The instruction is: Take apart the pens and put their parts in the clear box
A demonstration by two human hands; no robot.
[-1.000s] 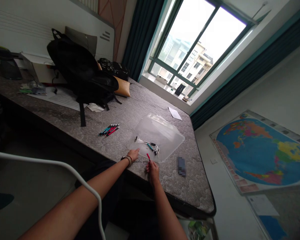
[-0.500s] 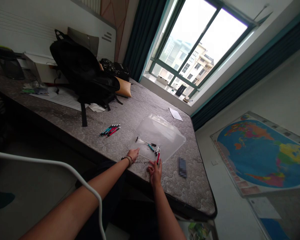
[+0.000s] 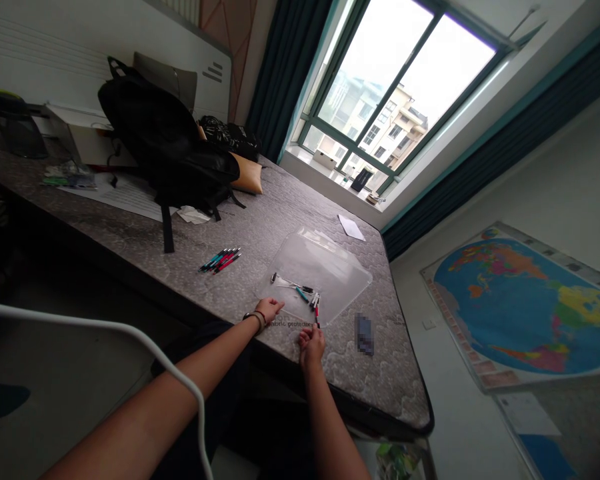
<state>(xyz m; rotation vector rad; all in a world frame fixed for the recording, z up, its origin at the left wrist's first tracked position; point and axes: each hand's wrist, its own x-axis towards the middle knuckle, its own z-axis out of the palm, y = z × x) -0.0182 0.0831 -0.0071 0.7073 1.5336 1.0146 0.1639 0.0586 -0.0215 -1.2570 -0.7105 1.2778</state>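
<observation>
A clear plastic pouch (image 3: pixel 330 267) lies flat on the grey quilted mattress (image 3: pixel 280 220). Several pens (image 3: pixel 307 293) lie inside it near its front edge, among them a red pen (image 3: pixel 317 311). My left hand (image 3: pixel 269 309), with a band on the wrist, grips the pouch's near left corner. My right hand (image 3: pixel 311 340) sits at the pouch's front edge just behind the red pen's end. Its fingers are curled, and what they pinch is hidden. A loose bunch of teal and red pens (image 3: pixel 221 259) lies on the mattress to the left.
A black backpack (image 3: pixel 165 150) and a tan cushion (image 3: pixel 247 179) stand at the back left beside papers (image 3: pixel 120 193). A small paper (image 3: pixel 351 227) lies beyond the pouch. A white cable (image 3: pixel 130 333) arcs across the lower left. The mattress edge drops off on the right toward a world map (image 3: pixel 525 307).
A second ago my right hand held the red pen up at the pouch's front edge. The pen now lies inside the pouch and the hand has drawn back slightly, fingers curled.
</observation>
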